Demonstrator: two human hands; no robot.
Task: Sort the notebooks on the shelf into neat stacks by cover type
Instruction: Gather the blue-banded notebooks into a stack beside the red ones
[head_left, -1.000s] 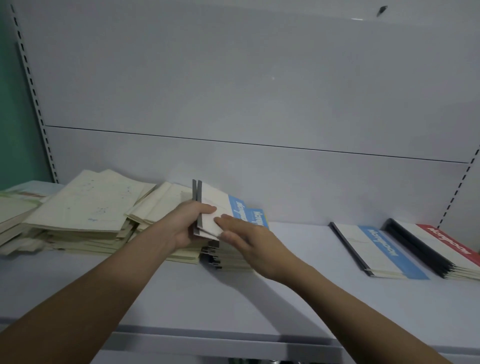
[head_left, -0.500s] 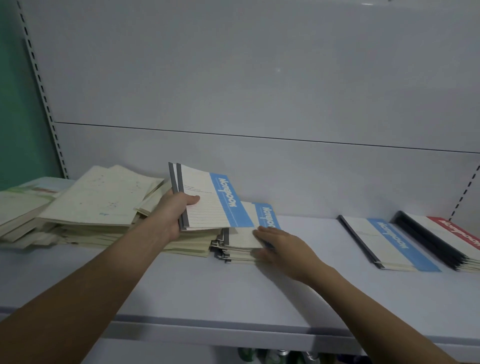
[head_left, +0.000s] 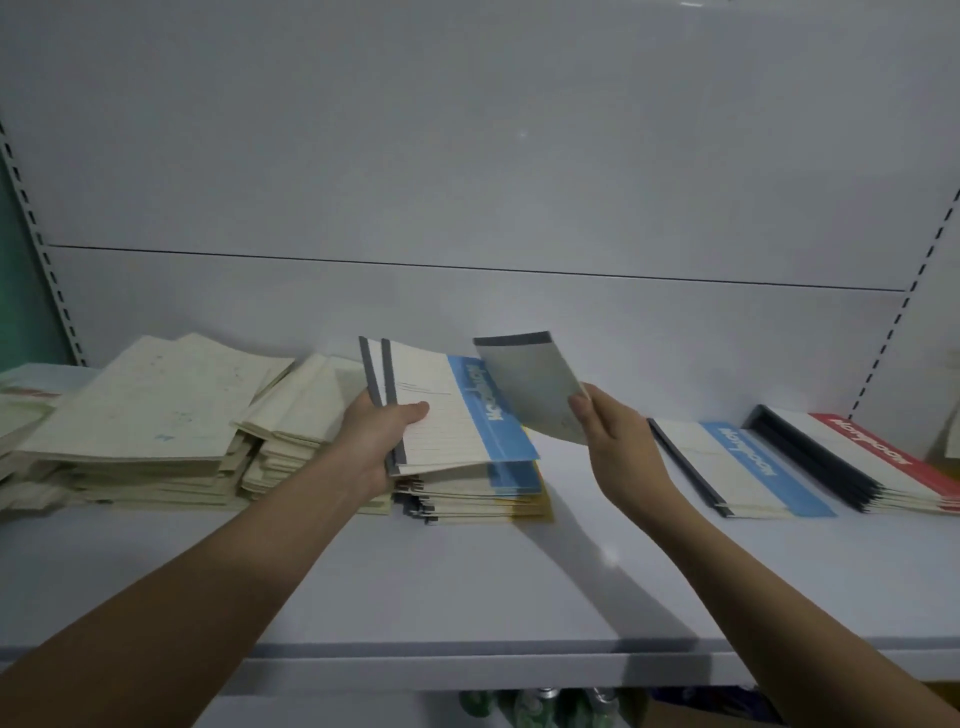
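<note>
Notebooks lie in several groups along the white shelf (head_left: 519, 582), and three of them are lifted off it. The left hand (head_left: 382, 441) grips two blue-band notebooks (head_left: 457, 415) at their dark grey spines, thumb on the top cover, holding them tilted just above the mixed stack (head_left: 478, 496) at the shelf's middle. The top cover is cream with ruled lines and carries a blue band printed "Notebook" in white, seen sideways. The right hand (head_left: 618, 441) pinches a single notebook (head_left: 530, 384) by its lower corner, raised in the air with a dark grey spine edge uppermost and a plain grey-white face toward the camera; no writing can be read on that face. The mixed stack below shows blue and yellow cover edges. To the left, cream-covered notebooks (head_left: 156, 410) lie in loose, uneven heaps with faint marks that cannot be read. To the right, apart from the hands, a small blue-band stack (head_left: 743, 470) lies flat with "Notebook" on its band, and just beside it a red-band stack (head_left: 872, 462) bears the same word in white. Bottle tops (head_left: 545, 704) show below the shelf's front edge.
</note>
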